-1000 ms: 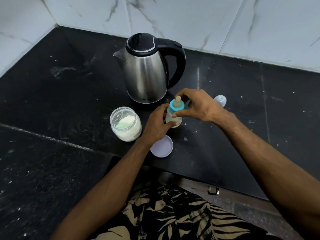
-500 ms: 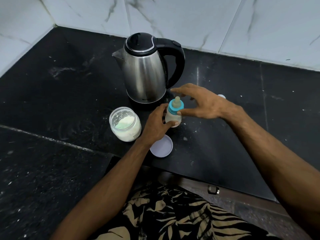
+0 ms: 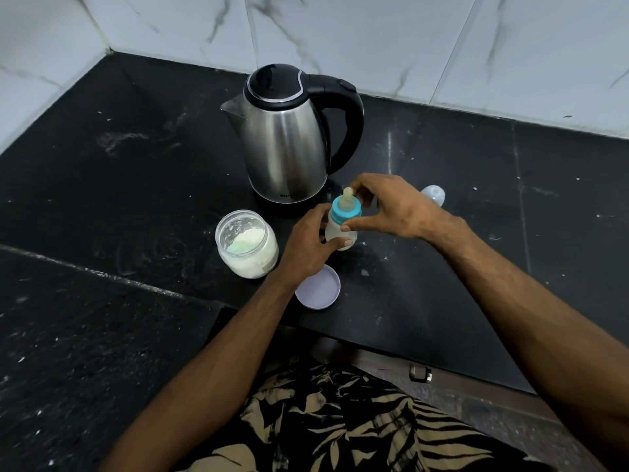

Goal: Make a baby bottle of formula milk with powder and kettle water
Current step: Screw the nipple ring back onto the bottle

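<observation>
Two hands meet on the baby bottle (image 3: 341, 229), upright on the black counter (image 3: 136, 172) just right of the open powder jar (image 3: 247, 243): left hand (image 3: 306, 245) grips its body, right hand (image 3: 391, 209) pinches the blue collar (image 3: 345, 212). Kettle (image 3: 289, 137) stands close behind; the jar's lid (image 3: 318, 288) lies near the counter's front edge, and bare counter stretches rightward.

A black stone counter (image 3: 442, 267), speckled with pale flecks, runs into a corner of white marbled wall tiles. On it stands a steel kettle (image 3: 286, 148) with a black handle, just beyond the fingers. An open jar of white powder (image 3: 247, 245) sits left of the left hand's fingers, and its pale lid (image 3: 320, 289) lies flat below that wrist. The baby bottle (image 3: 341, 223) stands between the fingers of both hands. A small clear cap (image 3: 433, 194) lies behind the right hand.
</observation>
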